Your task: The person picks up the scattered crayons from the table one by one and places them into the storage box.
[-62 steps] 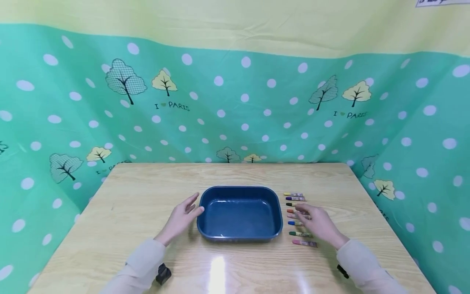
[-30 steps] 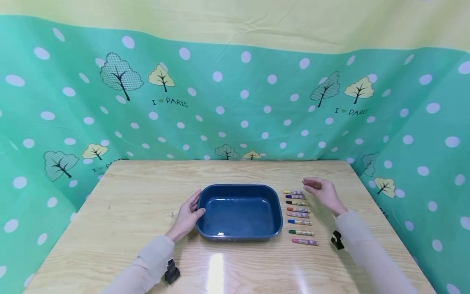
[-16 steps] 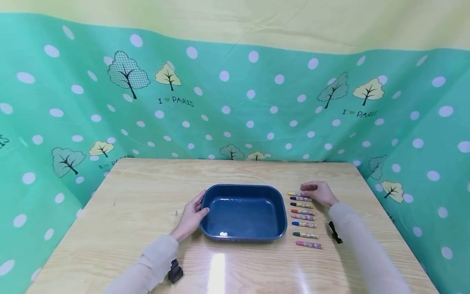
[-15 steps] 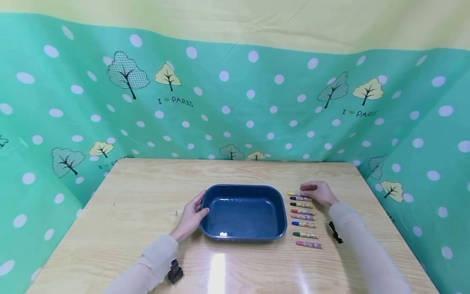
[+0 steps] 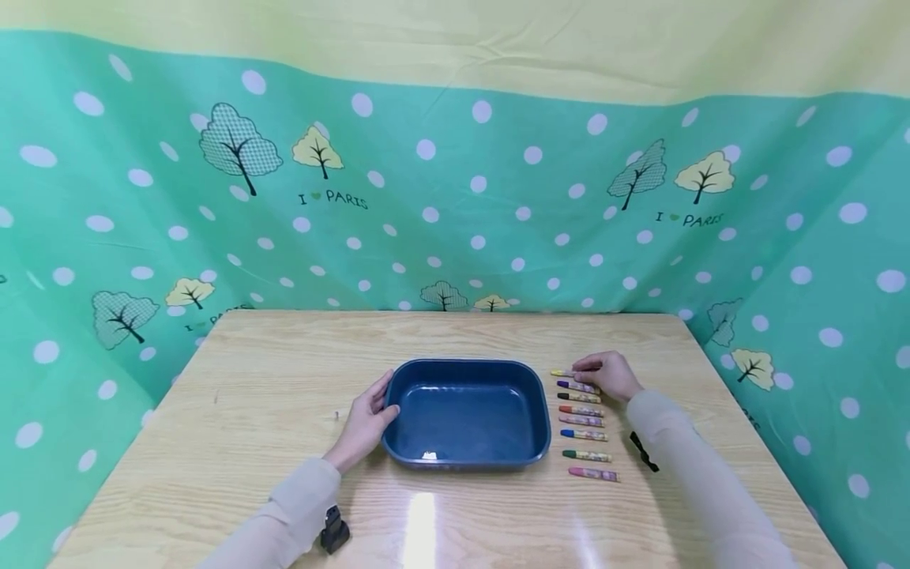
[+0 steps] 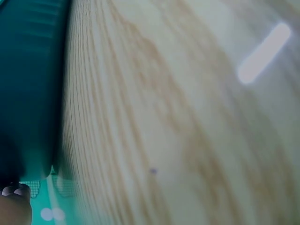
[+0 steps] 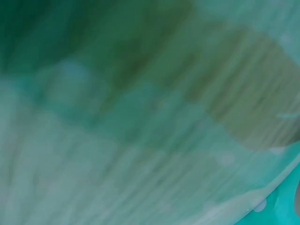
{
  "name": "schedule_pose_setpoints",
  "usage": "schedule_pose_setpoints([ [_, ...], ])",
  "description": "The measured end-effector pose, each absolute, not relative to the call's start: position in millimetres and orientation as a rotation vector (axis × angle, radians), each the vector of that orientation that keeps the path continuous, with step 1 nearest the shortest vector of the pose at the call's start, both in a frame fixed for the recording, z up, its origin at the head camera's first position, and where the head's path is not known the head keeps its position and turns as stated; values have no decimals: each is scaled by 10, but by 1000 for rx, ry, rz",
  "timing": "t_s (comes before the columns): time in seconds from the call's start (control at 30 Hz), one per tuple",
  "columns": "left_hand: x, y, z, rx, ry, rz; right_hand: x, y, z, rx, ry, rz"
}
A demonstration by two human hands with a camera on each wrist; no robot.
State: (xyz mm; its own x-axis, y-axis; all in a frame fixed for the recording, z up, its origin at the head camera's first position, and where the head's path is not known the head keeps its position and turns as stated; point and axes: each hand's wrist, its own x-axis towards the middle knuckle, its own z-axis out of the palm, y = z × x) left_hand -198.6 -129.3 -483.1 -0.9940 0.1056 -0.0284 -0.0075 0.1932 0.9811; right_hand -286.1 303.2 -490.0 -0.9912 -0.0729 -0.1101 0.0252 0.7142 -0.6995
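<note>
A deep blue rectangular basin (image 5: 465,454) stands in the middle of the wooden table. My left hand (image 5: 364,427) grips its left rim, thumb over the edge and fingers along the outside; the left wrist view shows the basin's side wall (image 6: 28,93) and part of a finger. At the far end of a column of crayons, my right hand (image 5: 607,374) pinches the yellow crayon (image 5: 562,373), whose other end is hidden under the fingers. Just below those fingers lies the purple crayon (image 5: 577,386), slightly slanted. The right wrist view is blurred and shows no crayon.
Nearer me in the column lie black (image 5: 579,398), orange (image 5: 581,411), light pink (image 5: 581,422), blue (image 5: 584,435), green (image 5: 587,456) and pink (image 5: 594,474) crayons. A dotted green cloth (image 5: 455,197) hangs behind the table.
From above the middle crayons, my right hand has moved away to the far end and taken hold of the yellow crayon. The purple one has turned slightly. The left hand has closed on the basin's rim.
</note>
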Motion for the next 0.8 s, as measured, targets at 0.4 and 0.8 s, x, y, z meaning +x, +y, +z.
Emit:
schedule_pose_setpoints([
  [0.4,-1999,-1289,-4875,90,2369,1930,-2773,2984,-4690,31,2769,-1342],
  [0.8,-1979,-1293,-4847,81,2360,1938,-2670,2549,-4409,-81,2689,-1569],
])
